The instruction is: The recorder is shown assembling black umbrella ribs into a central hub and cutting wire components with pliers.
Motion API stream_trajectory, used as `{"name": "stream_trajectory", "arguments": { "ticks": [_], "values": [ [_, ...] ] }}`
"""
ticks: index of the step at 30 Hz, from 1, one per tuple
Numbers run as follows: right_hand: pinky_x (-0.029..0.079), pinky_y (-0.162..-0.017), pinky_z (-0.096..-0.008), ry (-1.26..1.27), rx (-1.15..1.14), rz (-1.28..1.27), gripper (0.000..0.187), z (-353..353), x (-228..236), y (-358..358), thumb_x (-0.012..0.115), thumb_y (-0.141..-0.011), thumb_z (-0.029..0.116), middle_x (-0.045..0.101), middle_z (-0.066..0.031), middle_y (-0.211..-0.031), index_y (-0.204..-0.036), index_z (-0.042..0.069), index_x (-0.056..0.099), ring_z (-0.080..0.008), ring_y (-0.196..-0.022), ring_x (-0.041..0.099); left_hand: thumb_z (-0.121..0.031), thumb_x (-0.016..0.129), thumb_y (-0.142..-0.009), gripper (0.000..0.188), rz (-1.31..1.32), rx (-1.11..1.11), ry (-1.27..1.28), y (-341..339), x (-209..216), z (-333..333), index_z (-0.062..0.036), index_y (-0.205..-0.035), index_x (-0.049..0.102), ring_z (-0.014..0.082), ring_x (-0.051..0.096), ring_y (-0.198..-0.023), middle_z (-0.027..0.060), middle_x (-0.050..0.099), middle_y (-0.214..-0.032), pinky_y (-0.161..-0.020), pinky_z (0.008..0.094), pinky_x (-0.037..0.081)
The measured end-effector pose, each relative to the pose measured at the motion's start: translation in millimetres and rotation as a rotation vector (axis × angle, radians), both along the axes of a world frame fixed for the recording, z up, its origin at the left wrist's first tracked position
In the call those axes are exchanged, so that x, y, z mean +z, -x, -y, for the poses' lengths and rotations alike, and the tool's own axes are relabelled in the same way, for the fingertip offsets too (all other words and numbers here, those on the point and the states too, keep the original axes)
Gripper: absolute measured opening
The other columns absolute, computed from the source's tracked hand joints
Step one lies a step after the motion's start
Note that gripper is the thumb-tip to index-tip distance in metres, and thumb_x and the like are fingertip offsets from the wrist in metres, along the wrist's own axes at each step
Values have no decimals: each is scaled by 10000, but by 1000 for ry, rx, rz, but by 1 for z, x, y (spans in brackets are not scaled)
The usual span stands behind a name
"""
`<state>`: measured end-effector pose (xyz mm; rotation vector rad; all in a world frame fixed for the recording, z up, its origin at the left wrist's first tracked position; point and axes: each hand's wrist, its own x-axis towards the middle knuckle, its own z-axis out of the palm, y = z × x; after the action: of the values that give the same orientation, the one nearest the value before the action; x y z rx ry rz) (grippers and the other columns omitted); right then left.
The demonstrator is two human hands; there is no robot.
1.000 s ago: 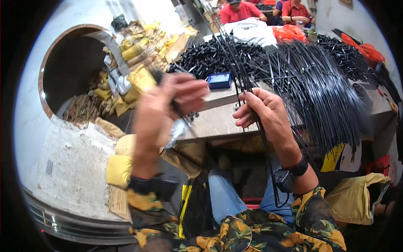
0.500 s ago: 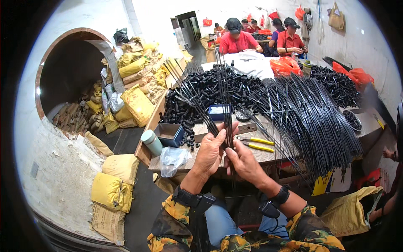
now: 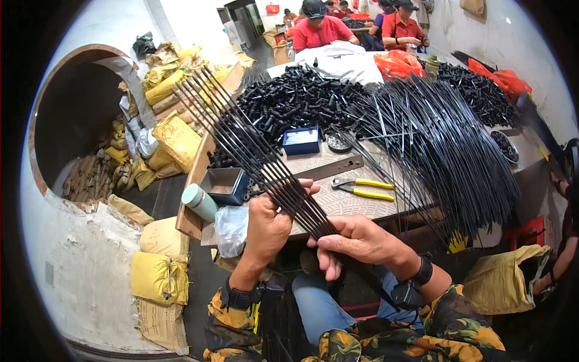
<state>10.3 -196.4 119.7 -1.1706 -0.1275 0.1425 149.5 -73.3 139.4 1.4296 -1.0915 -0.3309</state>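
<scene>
A flat fan of thin black rods [image 3: 256, 154] slants up and left in front of me, over the near edge of the table. My left hand [image 3: 268, 224] is closed round the fan from its left side, with fingertips showing past the far side. Lower down, my right hand [image 3: 362, 240] grips the rods where they come together, its thumb lying across them. Just beyond my hands, yellow-handled pliers [image 3: 367, 187] lie on the patterned tabletop [image 3: 329, 208]. Close to the left hand are a clear plastic bag [image 3: 231, 231] and an open dark box [image 3: 225, 185].
A large pile of black rods [image 3: 446, 157] overhangs the table's right side. Behind are heaped short black parts [image 3: 301, 102], a blue tray [image 3: 301, 140] and a metal bar [image 3: 332, 167]. A pale green bottle [image 3: 199, 202] stands left. Co-workers [image 3: 319, 30] sit beyond; sacks [image 3: 160, 277] line the left.
The rods have gone from two crossing, upright bunches to one even fan leaning left. My left hand has moved left, and the right hand has turned across the lower ends. The view has shifted slightly.
</scene>
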Motion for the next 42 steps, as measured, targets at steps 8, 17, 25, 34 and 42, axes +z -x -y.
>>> {"name": "stream_trajectory", "arguments": {
  "ticks": [8, 17, 25, 34, 42],
  "values": [
    [535, -594, -266, 78, -197, 189, 182, 3, 5, -7, 393, -937, 75, 612, -151, -792, -1046, -60, 451, -212, -669, 650, -61, 538, -849, 181, 156, -131, -272, -35, -74, 11, -29, -1018, 596, 245, 610, -845, 129, 632, -904, -761, 327, 454],
    [525, -631, -264, 408, -329, 244, 111, -7, -120, -21, 433, -921, 53, 621, -111, -784, -961, -45, 467, -185, -716, 654, -135, 546, -836, 391, 996, 493, -270, -122, -81, 82, -198, -1222, 526, 243, 343, -1291, 82, 460, -1324, -1055, 423, 170],
    [506, -559, -269, 87, -369, 23, 115, 11, -113, -30, 443, -918, 51, 594, -119, -698, -942, -62, 441, -173, -636, 634, -227, 653, -724, 852, 1216, 309, -858, -119, -74, 90, -148, -1425, 175, 325, 197, -1341, 194, 218, -1438, -1055, 490, 148],
    [509, -616, -267, 187, -437, 127, 123, -8, -133, -33, 438, -922, 70, 618, -117, -751, -956, -44, 471, -180, -684, 641, -131, 742, -610, 841, 815, -228, -570, -59, -58, 25, -149, -1360, 362, 283, 206, -1345, 127, 268, -1434, -1074, 430, 167],
    [491, -705, -309, 369, -502, -47, 154, -18, -203, -7, 450, -918, 114, 644, -133, -810, -938, -28, 505, -210, -773, 640, -664, 532, -693, 1001, 971, -307, -718, -42, -124, 0, -71, -1414, 171, 298, 118, -1363, 159, 170, -1462, -1096, 416, 83]
  ]
}}
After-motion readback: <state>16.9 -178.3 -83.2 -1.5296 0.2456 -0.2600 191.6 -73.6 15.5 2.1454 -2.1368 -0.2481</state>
